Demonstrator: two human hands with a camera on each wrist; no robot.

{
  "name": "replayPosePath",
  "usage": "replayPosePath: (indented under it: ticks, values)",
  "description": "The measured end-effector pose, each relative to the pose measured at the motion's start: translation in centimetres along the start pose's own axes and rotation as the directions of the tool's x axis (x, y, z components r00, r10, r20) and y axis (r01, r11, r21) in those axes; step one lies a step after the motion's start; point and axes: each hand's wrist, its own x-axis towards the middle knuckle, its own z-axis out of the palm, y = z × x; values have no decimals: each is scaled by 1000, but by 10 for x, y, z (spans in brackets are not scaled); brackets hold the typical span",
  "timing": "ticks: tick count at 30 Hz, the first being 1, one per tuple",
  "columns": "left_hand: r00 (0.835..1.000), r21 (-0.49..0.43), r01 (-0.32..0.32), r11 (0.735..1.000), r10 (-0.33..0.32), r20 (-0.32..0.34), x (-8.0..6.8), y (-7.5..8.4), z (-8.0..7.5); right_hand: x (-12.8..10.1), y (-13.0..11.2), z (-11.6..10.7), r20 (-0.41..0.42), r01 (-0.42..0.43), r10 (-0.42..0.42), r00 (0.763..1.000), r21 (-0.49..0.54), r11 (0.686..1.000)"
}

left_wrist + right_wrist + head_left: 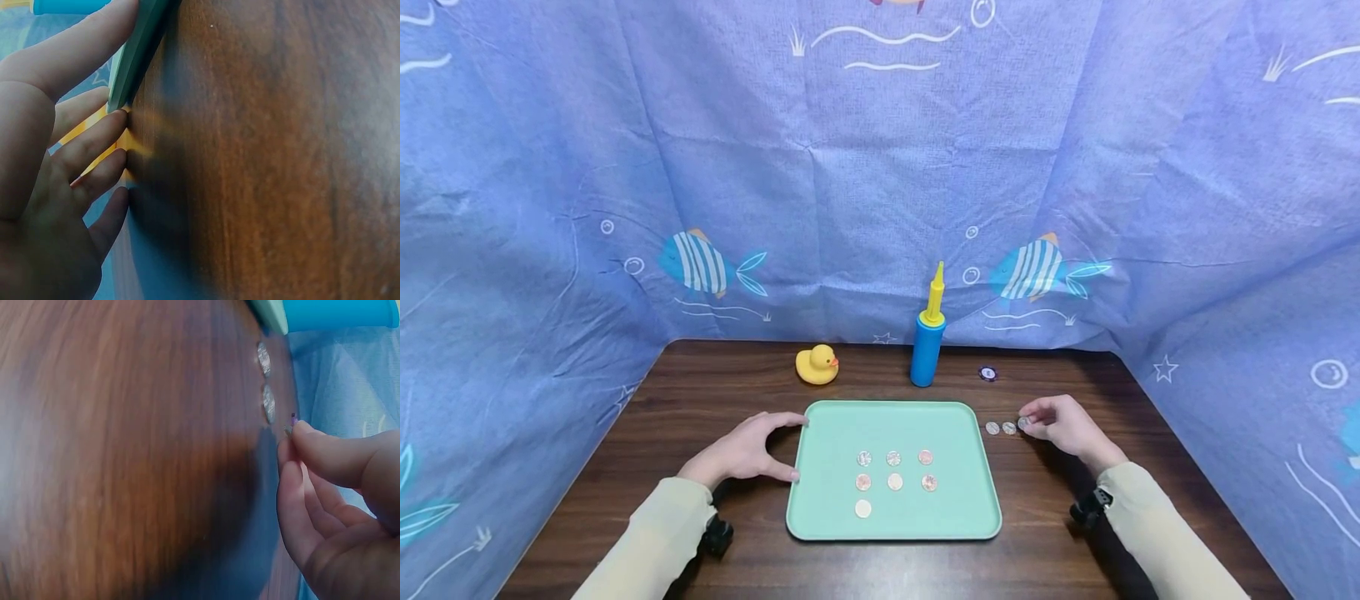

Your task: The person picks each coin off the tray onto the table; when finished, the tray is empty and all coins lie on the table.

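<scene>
My right hand [1070, 429] pinches a silver coin [1023, 423] between thumb and fingers, just above the table to the right of the tray; only the coin's edge [288, 430] shows in the right wrist view. Beside it two more silver coins [264, 359] lie flat in a row on the wood. The pale green tray [827, 425] carries several coins in rows, some silver, some coppery, such as the lone pale coin [862, 508] at the front. At the tray's left rim rests my left hand [747, 450], thumb and fingers spread and touching the edge.
Behind the tray stand a yellow rubber duck [817, 365] and a blue hand pump [928, 346] with a yellow nozzle. A dark round chip [988, 373] lies at the back right. Blue fish-print cloth [880, 208] hangs around the brown wooden table [887, 571].
</scene>
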Motion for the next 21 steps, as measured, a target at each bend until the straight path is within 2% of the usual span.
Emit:
replayPosePath:
  ticks: [7, 21]
  values:
    - [1000, -3, -5, 1000, 5, -3, 0, 0, 0, -1, 4, 0, 10, 39, -38, 999, -152, 988]
    - [1000, -10, -12, 1000, 12, -6, 0, -2, 0, -2, 1, 1, 16, 78, -77, 997, -239, 968]
